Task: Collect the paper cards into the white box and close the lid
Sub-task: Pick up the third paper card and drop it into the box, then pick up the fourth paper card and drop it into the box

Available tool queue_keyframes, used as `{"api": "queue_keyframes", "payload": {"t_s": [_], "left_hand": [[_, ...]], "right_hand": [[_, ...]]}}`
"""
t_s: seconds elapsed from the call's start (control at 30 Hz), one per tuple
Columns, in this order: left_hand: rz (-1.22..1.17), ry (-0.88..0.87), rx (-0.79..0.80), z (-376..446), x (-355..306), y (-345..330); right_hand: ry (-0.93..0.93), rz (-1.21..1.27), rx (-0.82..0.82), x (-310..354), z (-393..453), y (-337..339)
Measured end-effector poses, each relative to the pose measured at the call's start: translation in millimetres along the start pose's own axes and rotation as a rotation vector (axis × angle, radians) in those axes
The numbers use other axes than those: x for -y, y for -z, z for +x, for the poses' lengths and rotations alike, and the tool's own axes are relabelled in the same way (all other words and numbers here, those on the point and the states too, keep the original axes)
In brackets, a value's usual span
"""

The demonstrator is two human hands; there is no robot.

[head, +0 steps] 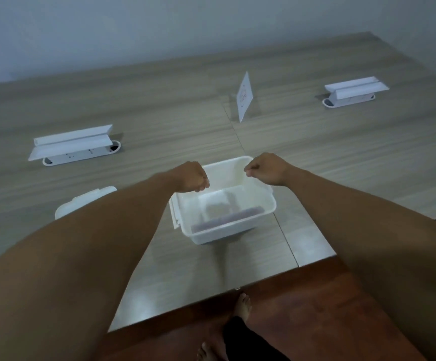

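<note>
A white plastic box (pixel 227 225) stands open on the wooden table in front of me. Something flat and dark red, likely cards, lies along its near wall inside (pixel 227 220). My left hand (pixel 192 177) hovers over the box's left rim with the fingers curled shut. My right hand (pixel 265 169) hovers over the far right rim, also curled shut. Whether either hand pinches anything is not visible. The box's white lid (pixel 81 201) lies flat on the table to the left, partly hidden by my left forearm. One white paper card (pixel 245 96) stands upright farther back.
Two white socket housings with raised flaps sit in the table, one at the left (pixel 73 147) and one at the far right (pixel 355 91). The table's near edge (pixel 235 289) runs diagonally; below it is brown floor with my bare feet (pixel 243 306).
</note>
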State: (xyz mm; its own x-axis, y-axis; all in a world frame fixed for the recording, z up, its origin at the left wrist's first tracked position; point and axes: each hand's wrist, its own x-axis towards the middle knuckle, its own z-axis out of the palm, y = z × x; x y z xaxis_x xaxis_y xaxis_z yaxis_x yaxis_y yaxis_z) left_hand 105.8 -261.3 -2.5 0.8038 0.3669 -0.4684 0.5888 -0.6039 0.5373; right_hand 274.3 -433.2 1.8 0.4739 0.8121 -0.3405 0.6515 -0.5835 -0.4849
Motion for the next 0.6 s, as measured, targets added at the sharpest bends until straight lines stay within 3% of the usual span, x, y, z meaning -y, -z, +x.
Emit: {"api": "queue_keyframes", "payload": {"t_s": [0.27, 0.6], "left_hand": [[0.212, -0.004, -0.227, 72.8, -52.5, 108.2], [0.369, 0.055, -0.211, 175.8, -77.2, 161.7]], "right_hand": [[-0.028, 0.031, -0.236, -14.9, 83.8, 96.4], [-0.156, 0.156, -0.28, -39.1, 179.5, 148.2]]}}
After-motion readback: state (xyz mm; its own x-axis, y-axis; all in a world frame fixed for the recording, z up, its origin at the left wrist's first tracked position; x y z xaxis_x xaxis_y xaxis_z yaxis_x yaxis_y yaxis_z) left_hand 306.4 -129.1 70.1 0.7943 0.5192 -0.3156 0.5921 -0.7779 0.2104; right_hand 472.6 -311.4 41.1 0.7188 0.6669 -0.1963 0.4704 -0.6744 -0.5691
